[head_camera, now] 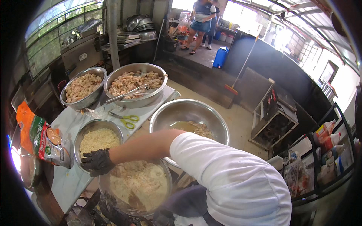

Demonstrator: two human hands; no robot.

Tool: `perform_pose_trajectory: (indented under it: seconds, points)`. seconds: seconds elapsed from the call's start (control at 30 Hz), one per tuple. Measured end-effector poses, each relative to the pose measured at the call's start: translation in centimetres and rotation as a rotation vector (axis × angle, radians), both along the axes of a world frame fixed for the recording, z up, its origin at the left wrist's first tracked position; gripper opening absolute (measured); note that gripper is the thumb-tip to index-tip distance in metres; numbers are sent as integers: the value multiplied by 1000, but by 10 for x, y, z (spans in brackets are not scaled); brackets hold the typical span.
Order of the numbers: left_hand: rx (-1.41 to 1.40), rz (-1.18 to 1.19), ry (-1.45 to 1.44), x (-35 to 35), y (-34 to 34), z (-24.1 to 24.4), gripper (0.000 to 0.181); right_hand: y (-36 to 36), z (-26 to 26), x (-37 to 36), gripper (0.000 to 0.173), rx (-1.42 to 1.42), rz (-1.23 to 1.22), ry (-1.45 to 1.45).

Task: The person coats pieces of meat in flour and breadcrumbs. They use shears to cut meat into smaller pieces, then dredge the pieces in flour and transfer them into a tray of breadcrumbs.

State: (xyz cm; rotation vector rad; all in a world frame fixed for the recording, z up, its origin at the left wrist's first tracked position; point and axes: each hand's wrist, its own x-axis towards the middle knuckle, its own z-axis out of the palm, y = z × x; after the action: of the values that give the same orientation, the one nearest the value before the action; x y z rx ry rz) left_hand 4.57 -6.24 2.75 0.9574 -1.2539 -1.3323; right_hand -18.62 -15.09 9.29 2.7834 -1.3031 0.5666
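Note:
My right hand (97, 163), in a black glove, reaches over the near rim of a steel bowl (121, 132) of pale yellow crumbs (99, 139). Its fingers point down at the crumbs; the palm side is hidden. Just below sits a larger bowl (169, 180) holding pale flour with coated pieces (138, 180). A dark, flour-dusted shape, apparently my gloved left hand (113, 210), is at that bowl's lower left rim; its grip is unclear. Behind my right arm, a wide steel bowl (161, 118) contains yellowish liquid and raw meat pieces (203, 130).
Two steel bowls of raw meat, one smaller (83, 87) and one larger (135, 80) with a whisk (127, 94), stand on the marble-patterned table (66, 180). Green-handled scissors (128, 121) lie nearby. A Knorr bag (42, 138) stands left. Two people (202, 21) stand beyond a broom (244, 69).

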Motion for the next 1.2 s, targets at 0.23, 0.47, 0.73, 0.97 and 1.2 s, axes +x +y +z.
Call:
perform_pose_trajectory:
  seconds: [0.23,0.47,0.73,0.97,1.2]
  points:
    - [80,-34,52,-5,4,-1,29,-5,-3,-23,67,151,-382,-20]
    - [228,-61,89,13,11,1,35,17,5,-12,57,203,-198,-76]
    - [68,-91,88,4,3,-21,35,5,17,1,55,270,-297,-50]
    - [81,-144,171,19,2,-39,37,21,15,-26,62,380,-409,18]
    - [-26,-33,38,-3,25,2,33,15,22,-9,40,363,-307,97]
